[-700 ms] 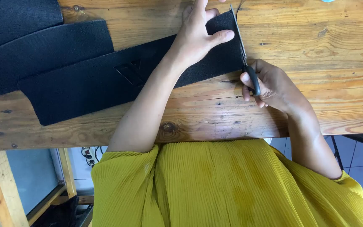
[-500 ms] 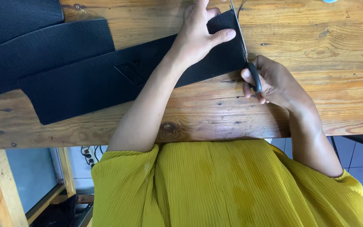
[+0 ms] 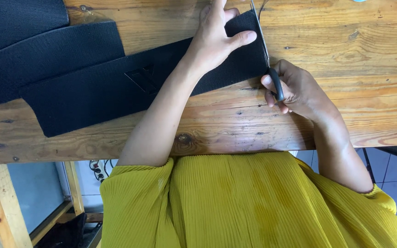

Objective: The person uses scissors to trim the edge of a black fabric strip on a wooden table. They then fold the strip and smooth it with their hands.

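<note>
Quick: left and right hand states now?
Left hand: open, flat, pressing black strip.
Right hand: closed on scissors.

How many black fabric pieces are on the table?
3, maybe more beyond the frame: one at the top-left corner, a strip below it, and the long strip under the left hand.

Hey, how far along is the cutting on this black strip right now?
Done: the scissors run along the strip's right end, blades reaching past the top of the view. In hand: left hand presses the strip flat, right hand grips the scissors' handles. Left: cannot tell; the far edge is out of view.
</note>
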